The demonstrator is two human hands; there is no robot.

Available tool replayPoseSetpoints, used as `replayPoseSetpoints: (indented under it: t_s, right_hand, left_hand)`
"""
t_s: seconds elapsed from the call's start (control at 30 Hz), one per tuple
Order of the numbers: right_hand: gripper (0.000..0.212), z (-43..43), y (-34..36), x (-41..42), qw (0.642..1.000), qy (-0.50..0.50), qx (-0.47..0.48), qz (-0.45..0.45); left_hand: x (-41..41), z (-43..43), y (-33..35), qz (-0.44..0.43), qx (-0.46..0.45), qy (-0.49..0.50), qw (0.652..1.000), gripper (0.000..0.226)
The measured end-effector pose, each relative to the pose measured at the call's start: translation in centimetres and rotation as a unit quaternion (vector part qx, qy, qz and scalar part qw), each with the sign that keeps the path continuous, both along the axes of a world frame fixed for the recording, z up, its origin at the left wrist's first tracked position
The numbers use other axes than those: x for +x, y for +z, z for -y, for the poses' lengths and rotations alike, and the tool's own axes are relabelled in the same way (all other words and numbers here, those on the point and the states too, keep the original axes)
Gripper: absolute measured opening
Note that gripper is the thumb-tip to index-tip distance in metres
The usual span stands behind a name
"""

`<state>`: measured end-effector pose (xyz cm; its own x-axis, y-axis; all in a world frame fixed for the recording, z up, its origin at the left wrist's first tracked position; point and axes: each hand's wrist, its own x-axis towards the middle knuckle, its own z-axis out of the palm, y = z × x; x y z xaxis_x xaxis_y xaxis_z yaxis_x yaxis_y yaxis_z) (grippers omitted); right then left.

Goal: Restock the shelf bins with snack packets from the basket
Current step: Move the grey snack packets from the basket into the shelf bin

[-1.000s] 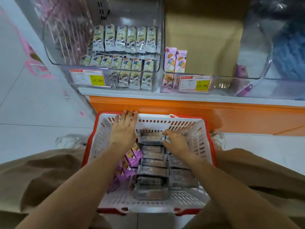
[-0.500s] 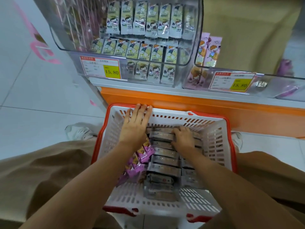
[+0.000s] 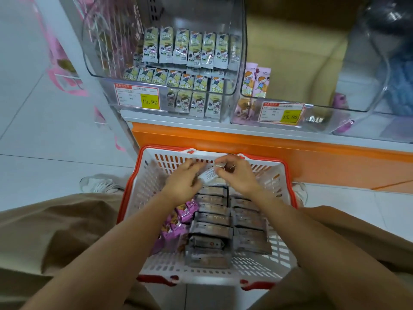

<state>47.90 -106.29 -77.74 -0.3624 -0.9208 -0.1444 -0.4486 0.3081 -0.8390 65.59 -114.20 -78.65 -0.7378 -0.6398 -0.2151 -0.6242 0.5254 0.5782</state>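
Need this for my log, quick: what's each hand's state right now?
Left hand: closed, gripping one end of a snack packet.
Right hand: closed, pinching the same packet's other end.

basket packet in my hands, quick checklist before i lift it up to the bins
1. Grip: left hand and right hand both pinch the pale packet: ok.
2. Clear of the grey packets in the basket: looks raised above them, ok.
3. Which bin it belongs in: only its pale printed side shows, cannot tell.
4. Room in the left bin: rows of packets nearly cover its floor, not ok.
5. Room in the right bin: only a few pink packets at its left end, ok.
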Motion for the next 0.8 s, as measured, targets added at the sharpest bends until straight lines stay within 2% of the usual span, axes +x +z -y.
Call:
replayPoseSetpoints:
  t_s: [0.1,0.23,0.37,0.47,0.57,0.67,0.73,0.8]
  right_hand:
    - [0.025,0.2,2.7,0.5,0.997,-0.035,-0.037,0.054]
    - [0.045,0.0,6.0,1.5,0.99,-0.03,-0.091,0.101]
    - [0.039,-0.9,8.2,3.2,0.993,0.028,-0.097,0.062]
    - [0.033,-1.1,9.8,4.7,0.992,0.05,-0.114,0.034]
    - [0.032,-0.9,11.9,6.0,0.991,0.052,-0.126,0.012]
    - [0.03,-0.5,14.0,6.9,0.988,0.043,-0.148,-0.017]
    - [0.03,0.2,15.6,7.5,0.985,0.037,-0.168,-0.033]
    - [0.031,1.3,17.5,8.0,0.981,0.031,-0.186,-0.043]
  left_hand:
    - [-0.1,-0.4,1.3,-0.098,0.151,0.051,0.982,0.044]
    - [0.5,-0.8,4.3,-0.229,0.279,0.097,0.927,0.023]
    - [1.4,-1.0,6.9,-0.323,0.34,0.142,0.872,0.02]
    - [2.2,-1.1,8.5,-0.36,0.351,0.146,0.852,0.024]
    - [3.4,-1.0,10.2,-0.372,0.343,0.151,0.85,0.025]
    - [4.3,-0.6,12.3,-0.368,0.292,0.152,0.87,0.021]
    - [4.7,0.0,13.3,-0.359,0.166,0.165,0.904,0.019]
    - [5.7,0.8,14.1,-0.326,-0.032,0.182,0.927,0.022]
